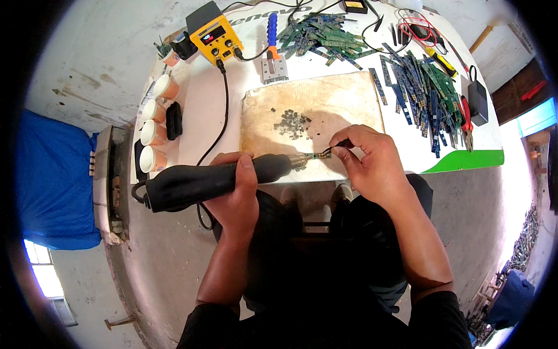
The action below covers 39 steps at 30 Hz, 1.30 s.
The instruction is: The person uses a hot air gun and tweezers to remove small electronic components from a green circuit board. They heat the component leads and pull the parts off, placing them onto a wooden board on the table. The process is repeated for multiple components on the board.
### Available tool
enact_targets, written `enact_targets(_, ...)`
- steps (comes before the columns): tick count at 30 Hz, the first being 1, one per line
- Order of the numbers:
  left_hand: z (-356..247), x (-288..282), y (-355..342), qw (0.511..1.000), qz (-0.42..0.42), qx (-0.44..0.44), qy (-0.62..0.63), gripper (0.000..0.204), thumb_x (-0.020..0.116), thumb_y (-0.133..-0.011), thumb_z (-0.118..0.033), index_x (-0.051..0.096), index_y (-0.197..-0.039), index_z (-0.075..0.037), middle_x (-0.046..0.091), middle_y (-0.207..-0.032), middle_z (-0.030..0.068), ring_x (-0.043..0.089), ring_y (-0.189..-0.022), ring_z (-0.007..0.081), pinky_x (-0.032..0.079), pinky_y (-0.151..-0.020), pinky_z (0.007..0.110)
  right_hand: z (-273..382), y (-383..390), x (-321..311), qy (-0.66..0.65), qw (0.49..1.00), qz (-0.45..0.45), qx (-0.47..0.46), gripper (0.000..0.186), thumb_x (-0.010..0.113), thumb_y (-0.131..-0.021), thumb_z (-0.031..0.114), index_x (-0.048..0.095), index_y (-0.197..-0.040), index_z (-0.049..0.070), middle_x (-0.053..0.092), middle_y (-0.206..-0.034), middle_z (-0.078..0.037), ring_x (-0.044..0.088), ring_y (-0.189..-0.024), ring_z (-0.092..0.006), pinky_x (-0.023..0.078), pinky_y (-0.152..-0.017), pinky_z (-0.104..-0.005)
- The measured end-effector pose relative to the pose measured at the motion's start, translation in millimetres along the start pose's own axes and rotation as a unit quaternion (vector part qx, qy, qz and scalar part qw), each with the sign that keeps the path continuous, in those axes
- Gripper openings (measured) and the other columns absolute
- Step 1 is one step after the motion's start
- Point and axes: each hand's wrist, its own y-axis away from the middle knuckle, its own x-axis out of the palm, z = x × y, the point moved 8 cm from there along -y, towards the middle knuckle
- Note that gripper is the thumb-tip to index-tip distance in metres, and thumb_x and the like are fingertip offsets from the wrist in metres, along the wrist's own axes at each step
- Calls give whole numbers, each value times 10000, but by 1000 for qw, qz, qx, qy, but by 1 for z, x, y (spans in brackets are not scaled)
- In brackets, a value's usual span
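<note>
My left hand [237,189] is closed around the black handle of a hot air gun [192,185], its metal nozzle pointing right. Just past the nozzle is a short strip of circuit board [321,155], near the front edge of a stained, pale work board [354,96]. Black tweezers [344,143] are pinched in my right hand [375,166], and their tips reach the strip; whether they grip it is too small to tell. Farther back on the work board lies a heap of small dark chips [292,124].
A yellow hot air station [214,36] stands at the back left, its cable running to the gun. Paper cups [153,158] line the left edge. Circuit strips are piled at the back [325,38] and right [427,93], near red-handled pliers [467,119]. A clamp-like tool [273,64] lies behind the board.
</note>
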Motion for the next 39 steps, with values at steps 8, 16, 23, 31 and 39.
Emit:
enact_targets(8,1,0,0,1000,-2,2,14,196,644,-982,-167,645,-1034,22,702,-964,112,662,-764,156,539,-564,242,3,0,1,15,1000,5,-7,122,705,-834,-24,682,-948,13,678,-890,-185,657,-862,-400,523,-754,-440)
enact_targets(16,-1,-1,-2,1000,1,14,12,181,632,-988,-159,638,-1017,19,698,-960,108,651,-752,155,532,-564,248,1,-1,1,8,1000,4,3,111,706,-843,-8,685,-950,18,679,-896,-185,659,-873,-393,524,-769,-440)
enact_targets(23,-3,0,0,998,-9,-44,54,125,695,-939,-82,665,-967,36,705,-924,98,644,-865,153,511,-858,296,3,-1,1,13,1000,5,12,120,704,-844,-10,690,-958,27,683,-893,-181,663,-868,-389,525,-766,-439)
enact_targets(31,0,-1,1,995,-6,-57,80,128,699,-939,-79,658,-979,35,708,-942,101,644,-870,154,512,-858,296,5,-3,-5,20,999,-49,-12,110,708,-865,3,696,-973,20,692,-914,-181,671,-885,-385,533,-777,-432)
enact_targets(39,-8,0,1,998,-10,-8,63,126,687,-943,-87,658,-986,28,704,-956,103,650,-852,160,531,-815,291,0,-8,-8,-7,996,-92,12,125,722,-877,19,696,-999,16,708,-954,-177,698,-883,-362,549,-764,-395)
